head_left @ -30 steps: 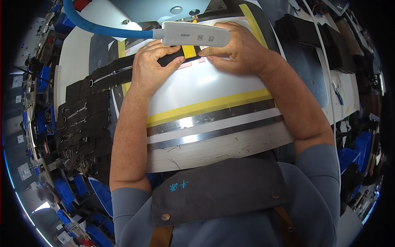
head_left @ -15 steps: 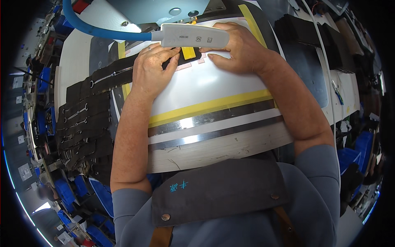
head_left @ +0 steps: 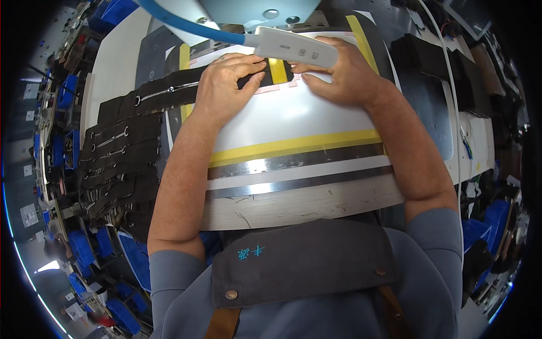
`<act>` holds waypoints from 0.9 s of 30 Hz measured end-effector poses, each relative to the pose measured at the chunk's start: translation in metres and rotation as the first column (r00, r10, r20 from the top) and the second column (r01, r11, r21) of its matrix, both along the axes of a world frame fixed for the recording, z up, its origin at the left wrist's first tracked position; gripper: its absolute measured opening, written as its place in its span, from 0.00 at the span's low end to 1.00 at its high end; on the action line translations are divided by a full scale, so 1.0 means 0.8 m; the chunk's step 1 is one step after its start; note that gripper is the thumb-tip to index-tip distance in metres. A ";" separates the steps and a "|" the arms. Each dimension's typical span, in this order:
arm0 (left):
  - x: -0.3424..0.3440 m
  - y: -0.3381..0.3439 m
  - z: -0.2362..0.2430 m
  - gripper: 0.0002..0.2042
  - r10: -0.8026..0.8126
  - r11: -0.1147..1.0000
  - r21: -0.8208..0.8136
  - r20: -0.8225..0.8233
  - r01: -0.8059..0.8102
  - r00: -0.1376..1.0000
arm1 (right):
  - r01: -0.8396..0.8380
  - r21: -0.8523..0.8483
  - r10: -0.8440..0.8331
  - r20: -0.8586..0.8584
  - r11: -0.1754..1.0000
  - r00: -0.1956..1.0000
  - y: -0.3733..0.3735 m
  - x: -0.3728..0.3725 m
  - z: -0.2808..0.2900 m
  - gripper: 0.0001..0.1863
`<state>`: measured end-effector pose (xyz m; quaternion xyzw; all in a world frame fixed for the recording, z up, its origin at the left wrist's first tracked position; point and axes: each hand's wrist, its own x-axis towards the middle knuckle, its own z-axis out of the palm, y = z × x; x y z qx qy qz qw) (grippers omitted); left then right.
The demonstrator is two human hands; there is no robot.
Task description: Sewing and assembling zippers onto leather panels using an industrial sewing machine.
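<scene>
A dark fabric strip with a metal zipper (head_left: 169,90) runs from the left onto a white sheet (head_left: 293,113). My left hand (head_left: 226,85) lies over the strip, fingers bent and thumb close to them, gripping it against the surface. Just right of those fingertips, a yellow strip (head_left: 278,72) crosses the dark fabric. My right hand (head_left: 353,73) is at the strip's right end, fingertips touching its edge, thumb stretched apart along the white sheet. A white lamp-like head (head_left: 296,47) on a blue flexible neck hides part of the right fingers.
More dark zippered strips (head_left: 121,152) lie overlapped at the left table edge. Yellow tape (head_left: 299,146) borders the sheet, with metal bars (head_left: 299,183) nearer me. Stacked dark fabric pieces (head_left: 420,59) sit at the right. A machine housing (head_left: 262,11) stands above my hands.
The whole view has shifted slightly, so the table and hands appear farther right. Both hands stay at the strip, and the left fingers sit a little farther from the yellow strip.
</scene>
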<state>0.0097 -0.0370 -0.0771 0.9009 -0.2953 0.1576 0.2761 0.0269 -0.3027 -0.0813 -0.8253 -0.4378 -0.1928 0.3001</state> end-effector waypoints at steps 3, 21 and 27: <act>0.004 0.025 0.013 0.14 0.070 0.994 0.077 0.054 -0.074 0.996 | 0.053 -0.022 -0.053 0.024 0.998 0.998 -0.003 -0.007 0.003 0.09; 0.009 0.248 0.197 0.13 0.251 0.968 0.154 -0.605 -0.198 0.756 | -0.003 0.070 0.005 -0.028 0.998 1.000 0.005 -0.015 0.005 0.08; -0.047 0.128 0.176 0.14 -0.284 0.207 -0.876 -0.479 -0.435 0.831 | -0.343 0.116 0.296 -0.789 0.932 0.538 0.043 -0.103 0.088 0.09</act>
